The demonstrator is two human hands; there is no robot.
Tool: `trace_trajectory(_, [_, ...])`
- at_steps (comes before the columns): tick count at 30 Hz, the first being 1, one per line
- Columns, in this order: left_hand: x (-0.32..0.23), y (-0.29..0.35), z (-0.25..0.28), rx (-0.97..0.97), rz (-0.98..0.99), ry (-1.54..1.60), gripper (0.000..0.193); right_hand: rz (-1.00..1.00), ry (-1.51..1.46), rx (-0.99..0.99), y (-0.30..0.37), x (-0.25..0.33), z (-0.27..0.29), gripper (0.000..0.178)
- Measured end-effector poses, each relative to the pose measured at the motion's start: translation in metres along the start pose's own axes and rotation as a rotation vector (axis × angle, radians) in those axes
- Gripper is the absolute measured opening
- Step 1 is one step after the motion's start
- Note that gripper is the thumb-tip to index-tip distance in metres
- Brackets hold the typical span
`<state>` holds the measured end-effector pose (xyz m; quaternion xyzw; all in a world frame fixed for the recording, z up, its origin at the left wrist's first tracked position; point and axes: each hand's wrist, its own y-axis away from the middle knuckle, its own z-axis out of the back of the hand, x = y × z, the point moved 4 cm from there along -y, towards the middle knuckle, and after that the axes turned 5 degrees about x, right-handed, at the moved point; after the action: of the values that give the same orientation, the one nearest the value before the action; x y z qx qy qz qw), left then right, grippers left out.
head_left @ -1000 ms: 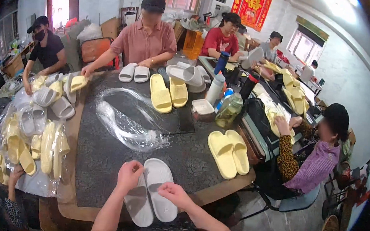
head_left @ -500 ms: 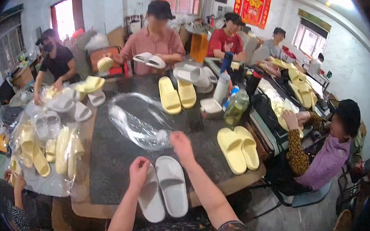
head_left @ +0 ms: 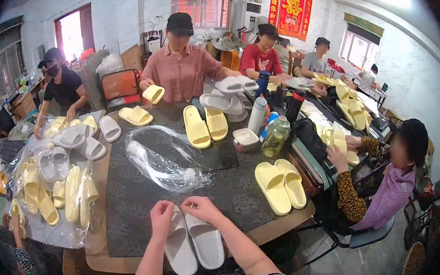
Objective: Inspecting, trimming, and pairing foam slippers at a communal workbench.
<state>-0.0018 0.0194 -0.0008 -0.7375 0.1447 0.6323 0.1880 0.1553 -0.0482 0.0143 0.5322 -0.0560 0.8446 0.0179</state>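
Observation:
A pair of light grey slippers lies side by side at the table's near edge, the left slipper [head_left: 182, 253] slightly nearer me than the right slipper [head_left: 207, 244]. My left hand [head_left: 162, 220] is at the front of the left slipper, thumb and finger pinched together. Right beside it, my right hand [head_left: 204, 209] hovers over the slippers' toe ends, its fingertips also pinched. Whatever is between the fingers is too small to make out. Beyond my hands a loose heap of clear plastic strands [head_left: 164, 159] rests on the dark tabletop [head_left: 136, 221].
Yellow slippers [head_left: 279, 186] lie to the right, another yellow pair [head_left: 203, 127] farther back. Bottles [head_left: 257, 114] and a white tub [head_left: 245, 137] stand right of centre. Bagged slippers [head_left: 53, 184] cover the left side. Several people work around the tables, one [head_left: 176, 64] directly opposite.
My right hand has come back from the plastic strands to meet my left at the grey slippers. The person opposite has moved grey slippers rightward; a yellow slipper now lies at the far left.

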Motion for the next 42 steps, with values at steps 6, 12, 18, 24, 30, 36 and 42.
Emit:
trace_trajectory(6, [0.009, -0.005, -0.003, 0.200, -0.001, -0.338, 0.004, -0.010, -0.110, -0.139, 0.001, -0.025, -0.013, 0.022])
trace_trajectory(12, [0.008, -0.007, -0.002, 0.086, 0.045, -0.090, 0.005, 0.007, -0.290, -0.162, 0.000, -0.028, -0.013, 0.017])
trace_trajectory(18, [0.020, -0.007, 0.006, 0.032, 0.062, -0.043, 0.008, 0.001, -0.286, -0.226, 0.007, -0.025, -0.008, 0.016])
trace_trajectory(24, [0.015, -0.005, -0.002, 0.132, 0.037, -0.111, 0.006, 0.019, -0.173, -0.230, 0.003, -0.034, -0.012, 0.018])
trace_trajectory(30, [0.021, -0.008, 0.003, 0.158, 0.053, -0.141, 0.008, -0.008, -0.223, -0.159, 0.004, -0.017, -0.014, 0.015])
trace_trajectory(36, [0.016, -0.006, 0.006, 0.065, 0.065, -0.011, 0.010, -0.063, -0.154, -0.244, 0.007, -0.014, -0.010, 0.014])
trace_trajectory(42, [0.009, -0.006, -0.001, 0.095, 0.007, -0.178, 0.008, -0.036, -0.269, -0.241, 0.003, -0.034, -0.012, 0.015])
